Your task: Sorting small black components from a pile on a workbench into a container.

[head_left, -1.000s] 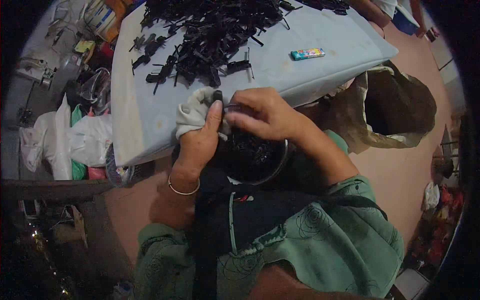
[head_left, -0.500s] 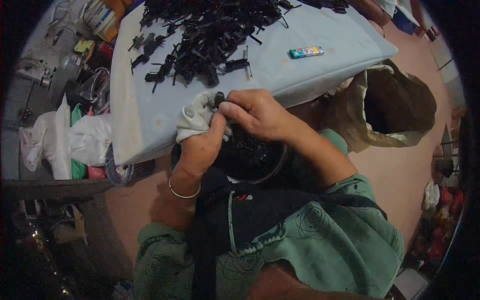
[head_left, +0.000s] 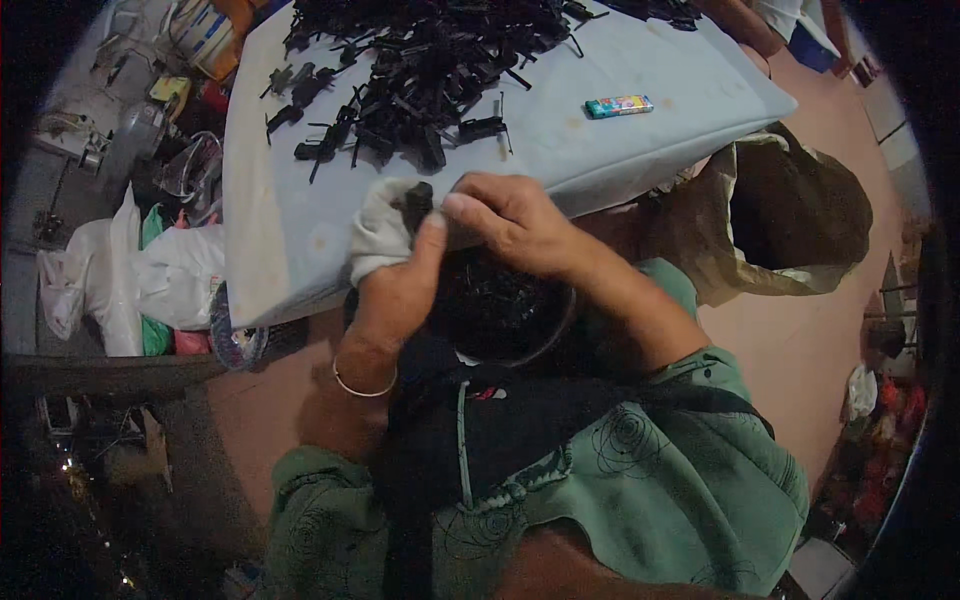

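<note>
1. Black part (head_left: 417, 205): left hand (head_left: 400, 295), fingers hidden by white cloth (head_left: 374, 238), gripped it near the worktop's (head_left: 570, 150) edge.
2. Right hand (head_left: 515, 225) pinched alongside; I couldn't tell what.
3. Slack grip, I judged, could drop it.

On your table (head_left: 545, 145) lies a small, brightly coloured packet (head_left: 619, 106) — and near the right-hand edge, you have an open brown sack (head_left: 696, 235). To your left, white plastic bags (head_left: 182, 285) bunch together beside a green bag (head_left: 157, 338) and a red bag (head_left: 192, 342); a crumpled white bag (head_left: 862, 390) sits far right.
</note>
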The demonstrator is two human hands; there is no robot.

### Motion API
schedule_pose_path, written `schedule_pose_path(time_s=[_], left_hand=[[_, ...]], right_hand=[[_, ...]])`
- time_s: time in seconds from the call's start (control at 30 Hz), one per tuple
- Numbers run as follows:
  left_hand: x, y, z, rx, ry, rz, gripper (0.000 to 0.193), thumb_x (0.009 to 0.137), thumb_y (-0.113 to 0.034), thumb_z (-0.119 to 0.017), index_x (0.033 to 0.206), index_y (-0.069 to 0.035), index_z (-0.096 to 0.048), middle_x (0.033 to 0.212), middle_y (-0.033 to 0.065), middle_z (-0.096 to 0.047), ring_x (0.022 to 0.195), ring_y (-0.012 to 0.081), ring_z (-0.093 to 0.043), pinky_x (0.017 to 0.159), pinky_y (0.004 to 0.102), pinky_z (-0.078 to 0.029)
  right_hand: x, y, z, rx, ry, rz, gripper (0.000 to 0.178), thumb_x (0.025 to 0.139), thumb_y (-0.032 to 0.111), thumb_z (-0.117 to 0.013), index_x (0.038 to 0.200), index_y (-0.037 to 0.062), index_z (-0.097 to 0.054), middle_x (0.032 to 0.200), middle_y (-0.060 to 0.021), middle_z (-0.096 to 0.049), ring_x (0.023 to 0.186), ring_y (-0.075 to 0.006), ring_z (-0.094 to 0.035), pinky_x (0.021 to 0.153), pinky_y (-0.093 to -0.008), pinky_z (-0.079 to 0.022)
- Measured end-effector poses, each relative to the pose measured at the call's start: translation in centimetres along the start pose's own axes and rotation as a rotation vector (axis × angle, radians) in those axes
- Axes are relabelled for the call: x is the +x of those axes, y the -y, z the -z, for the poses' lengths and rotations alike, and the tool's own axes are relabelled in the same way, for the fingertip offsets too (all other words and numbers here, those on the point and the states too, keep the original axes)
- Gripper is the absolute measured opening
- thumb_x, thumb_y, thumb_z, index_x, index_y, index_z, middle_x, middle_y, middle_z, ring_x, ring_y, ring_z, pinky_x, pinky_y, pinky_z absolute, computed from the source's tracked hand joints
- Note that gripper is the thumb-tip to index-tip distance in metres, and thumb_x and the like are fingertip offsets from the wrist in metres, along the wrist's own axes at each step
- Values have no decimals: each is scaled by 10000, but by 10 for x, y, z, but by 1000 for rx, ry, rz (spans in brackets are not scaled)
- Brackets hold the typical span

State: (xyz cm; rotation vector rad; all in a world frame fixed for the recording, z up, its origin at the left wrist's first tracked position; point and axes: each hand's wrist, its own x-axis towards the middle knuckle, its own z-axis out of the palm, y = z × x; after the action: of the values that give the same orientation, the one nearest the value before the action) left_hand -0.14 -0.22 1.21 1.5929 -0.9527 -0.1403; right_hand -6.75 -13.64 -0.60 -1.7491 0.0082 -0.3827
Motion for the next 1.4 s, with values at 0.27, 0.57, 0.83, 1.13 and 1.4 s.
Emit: schedule_pose_path(time_s=[0.27, 0.57, 0.83, 1.13, 1.4], left_hand=[[1, 4, 11, -164, -2, 304, 265, 873, -93, -449, 1128, -48, -393, 828, 10, -489, 625, 49, -443, 528, 182, -378], [5, -18, 5, -81, 255, 279, 272, 826, -33, -400, 1096, -16, -432, 816, 39, -481, 690, 114, -470, 609, 242, -407], [1, 11, 1, 282, 135, -31, 284, 767, -44, -430, 1048, -6, -445, 800, 129, -519, 722, 271, -524, 660, 348, -435], [-5, 1, 9, 426, 68, -58, 219, 775, -83, -463, 974, 8, -478, 817, 192, -533, 725, 343, -531, 679, 374, -432], [-6, -7, 21, 261, 369, 193, 293, 792, -122, -537, 1058, -5, -499, 920, 183, -556, 849, 296, -547, 766, 369, -423]], right_hand=[[-3, -2, 20, -167, 126, 175, 134, 819, 117, -560, 842, -15, -569, 680, -72, -574, 640, -129, -530, 615, -258, -431], [-1, -3, 10, 65, 63, 67, 215, 861, 181, -527, 752, -4, -523, 596, -40, -468, 591, -69, -423, 544, -257, -392], [-1, -4, 3, -143, 83, 91, 276, 875, 231, -458, 734, 3, -522, 612, -203, -495, 533, -343, -456, 526, -374, -396], [-1, -5, -8, -149, 99, 113, 263, 871, 224, -497, 733, 1, -514, 566, -100, -455, 556, -127, -451, 536, -298, -403], [9, -13, 41, -1088, -421, 98, 184, 766, 216, -600, 807, 48, -539, 727, -149, -579, 618, -317, -570, 536, -394, -450]])
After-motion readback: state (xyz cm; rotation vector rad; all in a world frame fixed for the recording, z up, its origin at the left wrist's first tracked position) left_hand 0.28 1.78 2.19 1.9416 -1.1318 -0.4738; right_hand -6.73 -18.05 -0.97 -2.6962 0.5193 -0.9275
